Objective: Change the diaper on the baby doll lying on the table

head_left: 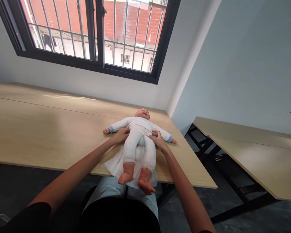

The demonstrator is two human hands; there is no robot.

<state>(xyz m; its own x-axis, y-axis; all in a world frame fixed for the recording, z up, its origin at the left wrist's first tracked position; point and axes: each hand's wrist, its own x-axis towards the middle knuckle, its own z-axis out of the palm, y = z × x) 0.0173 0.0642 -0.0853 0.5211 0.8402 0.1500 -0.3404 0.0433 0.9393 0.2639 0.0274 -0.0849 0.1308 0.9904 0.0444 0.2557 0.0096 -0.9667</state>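
Observation:
A baby doll (143,113) lies on its back on the wooden table, its head toward the window and its bare feet past the near edge. It wears a white top (142,120) with blue cuffs and white pants (132,145). My left hand (122,135) is closed at the left side of the pants' waist, its fingertips partly hidden. On the opposite hip, my right hand (158,139) grips the pants between thumb and curled fingers. Sheer white fabric (113,163) spreads flat under the doll's legs and hangs over the edge.
The wooden table (50,129) runs along the wall under a barred window (99,35). A second table (247,139) with black legs stands to the right, across a gap. My lap is just below the near edge.

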